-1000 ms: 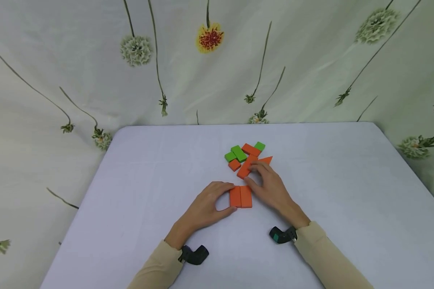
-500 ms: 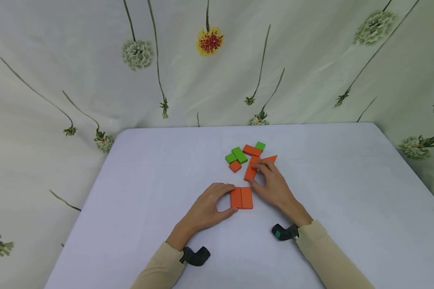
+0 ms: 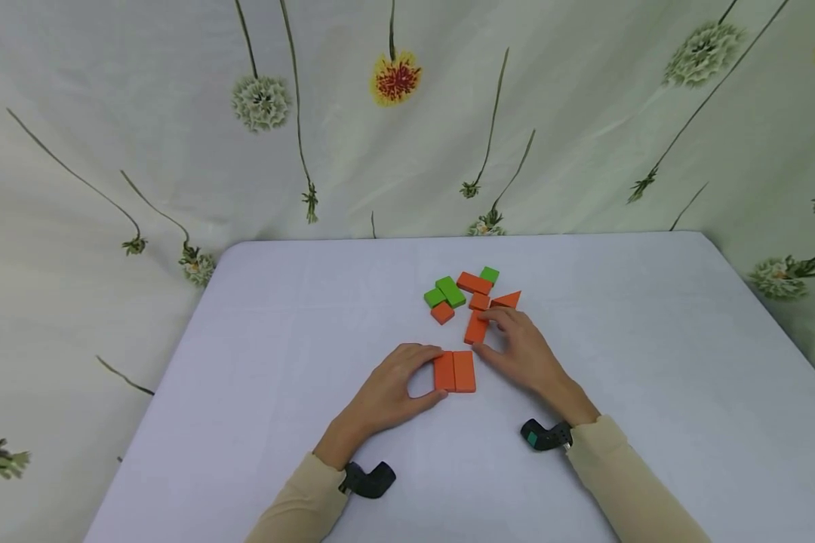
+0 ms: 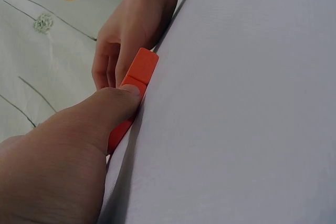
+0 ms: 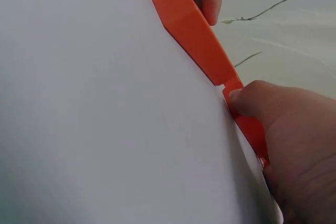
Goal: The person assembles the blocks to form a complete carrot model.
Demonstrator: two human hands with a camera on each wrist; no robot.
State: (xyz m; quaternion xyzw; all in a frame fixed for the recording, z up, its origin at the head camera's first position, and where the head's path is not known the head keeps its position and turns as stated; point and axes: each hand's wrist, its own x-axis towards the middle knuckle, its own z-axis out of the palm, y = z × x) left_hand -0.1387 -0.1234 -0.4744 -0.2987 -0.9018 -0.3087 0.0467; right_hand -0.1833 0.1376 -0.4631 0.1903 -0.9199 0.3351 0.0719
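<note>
My left hand (image 3: pixel 385 385) curves round two flat orange blocks (image 3: pixel 454 372) lying side by side. Its thumb and fingertips pinch the left one at its near and far ends. In the left wrist view the thumb (image 4: pixel 126 95) presses the block's end face. Just beyond the pair, my right hand (image 3: pixel 523 352) pinches a long orange block (image 3: pixel 475 328) by its ends. The right wrist view shows that thumb (image 5: pixel 252 98) on the block's near end. A small orange block (image 3: pixel 478 301) sits right behind the held block, and an orange triangle (image 3: pixel 508 299) lies beside the right fingers.
Behind the hands lie several green blocks (image 3: pixel 451 291), another orange block (image 3: pixel 474 283) and a small orange block (image 3: pixel 442 313). They rest on a white-covered table (image 3: pixel 278 317). A flowered cloth (image 3: pixel 570 98) hangs behind its far edge.
My right hand has drawn the long orange block a little right and nearer, turning it more upright in the head view. The small orange block behind it now shows apart. The left hand stays put.
</note>
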